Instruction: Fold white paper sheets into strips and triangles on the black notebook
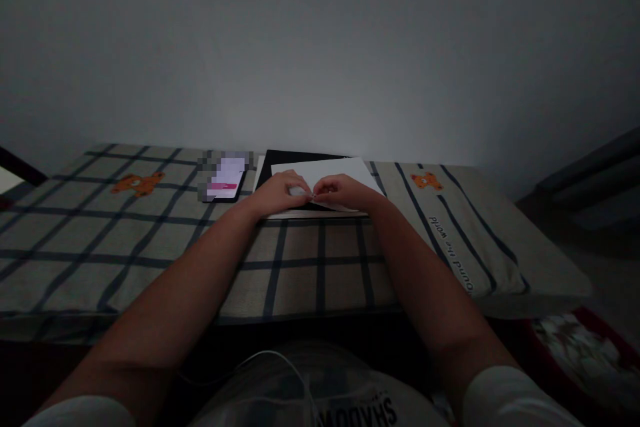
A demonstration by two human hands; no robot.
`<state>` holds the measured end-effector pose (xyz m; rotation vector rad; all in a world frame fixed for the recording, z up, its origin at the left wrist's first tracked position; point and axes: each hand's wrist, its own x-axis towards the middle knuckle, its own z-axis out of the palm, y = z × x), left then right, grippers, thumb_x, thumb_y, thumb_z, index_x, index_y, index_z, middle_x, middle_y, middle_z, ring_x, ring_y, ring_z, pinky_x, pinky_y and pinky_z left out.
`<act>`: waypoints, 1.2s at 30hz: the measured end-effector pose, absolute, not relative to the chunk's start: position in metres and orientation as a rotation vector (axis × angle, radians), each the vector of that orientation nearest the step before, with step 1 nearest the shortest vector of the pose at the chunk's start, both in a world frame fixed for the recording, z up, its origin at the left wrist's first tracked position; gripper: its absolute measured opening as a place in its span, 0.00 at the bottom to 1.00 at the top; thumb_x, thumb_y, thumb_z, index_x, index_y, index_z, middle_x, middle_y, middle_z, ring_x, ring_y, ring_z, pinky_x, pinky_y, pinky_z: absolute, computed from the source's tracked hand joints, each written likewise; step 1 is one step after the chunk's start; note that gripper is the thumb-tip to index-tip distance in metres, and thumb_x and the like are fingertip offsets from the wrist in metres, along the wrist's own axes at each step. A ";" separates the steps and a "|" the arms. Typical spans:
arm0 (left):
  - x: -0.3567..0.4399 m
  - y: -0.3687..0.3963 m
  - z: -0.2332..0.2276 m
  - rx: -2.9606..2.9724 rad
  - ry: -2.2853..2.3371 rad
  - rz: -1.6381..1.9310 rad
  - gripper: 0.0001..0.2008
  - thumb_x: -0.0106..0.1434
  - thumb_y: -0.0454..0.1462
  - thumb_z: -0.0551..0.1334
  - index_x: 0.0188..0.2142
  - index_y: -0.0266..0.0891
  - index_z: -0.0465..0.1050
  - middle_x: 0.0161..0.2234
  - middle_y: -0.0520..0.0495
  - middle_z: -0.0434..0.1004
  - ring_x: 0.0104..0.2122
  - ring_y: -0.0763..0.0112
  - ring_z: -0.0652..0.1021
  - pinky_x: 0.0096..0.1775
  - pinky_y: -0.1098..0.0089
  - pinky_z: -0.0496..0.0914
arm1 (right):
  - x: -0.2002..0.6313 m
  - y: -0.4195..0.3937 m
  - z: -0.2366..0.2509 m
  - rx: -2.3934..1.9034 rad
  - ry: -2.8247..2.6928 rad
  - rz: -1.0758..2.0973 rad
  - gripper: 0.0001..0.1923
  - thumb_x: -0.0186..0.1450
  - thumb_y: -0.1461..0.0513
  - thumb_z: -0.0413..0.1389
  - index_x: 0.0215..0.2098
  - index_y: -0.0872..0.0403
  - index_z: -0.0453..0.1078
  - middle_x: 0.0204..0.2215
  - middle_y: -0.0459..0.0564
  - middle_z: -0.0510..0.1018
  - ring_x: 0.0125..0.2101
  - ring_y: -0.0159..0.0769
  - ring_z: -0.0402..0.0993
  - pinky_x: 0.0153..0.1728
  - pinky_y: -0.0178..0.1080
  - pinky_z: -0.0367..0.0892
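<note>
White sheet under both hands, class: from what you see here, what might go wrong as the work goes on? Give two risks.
1. Both the left hand and right hand pinch the near edge of the white sheet in dim light, so a fold may well go crooked.
2. The sheet lies on a dark board on soft checked bedding, so the board could shift under pressure. The phone lies close by the left hand.

Dark lettering is running along the stripes on the right part of the checked cloth (450,240); turned sideways to the camera, it is showing the words "the world" after a word partly cut off, ending in "ound". Upside down at the bottom edge, white cloth on the person's lap (350,407) is carrying bold dark letters, seemingly "SHADOW" (dim, partly cut off). The phone (225,180) screen is showing blurred, so nothing is reading there.
</note>
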<state>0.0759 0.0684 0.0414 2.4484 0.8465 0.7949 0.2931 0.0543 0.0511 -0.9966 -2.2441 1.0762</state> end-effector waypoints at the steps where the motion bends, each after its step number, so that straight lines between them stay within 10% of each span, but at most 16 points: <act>1: 0.076 0.069 0.042 2.452 0.847 0.790 0.08 0.57 0.42 0.64 0.31 0.41 0.78 0.29 0.48 0.75 0.35 0.67 0.74 0.41 0.65 0.67 | 0.293 0.054 0.051 -0.985 -2.266 1.065 0.14 0.60 0.54 0.57 0.36 0.57 0.73 0.31 0.48 0.76 0.33 0.32 0.69 0.37 0.37 0.62; 36: 0.075 0.065 0.043 2.543 0.891 0.717 0.10 0.57 0.44 0.65 0.33 0.41 0.79 0.31 0.47 0.78 0.35 0.67 0.75 0.39 0.67 0.67 | 0.290 0.050 0.057 -1.121 -2.232 1.019 0.17 0.58 0.52 0.59 0.35 0.57 0.76 0.30 0.49 0.78 0.31 0.32 0.70 0.35 0.36 0.62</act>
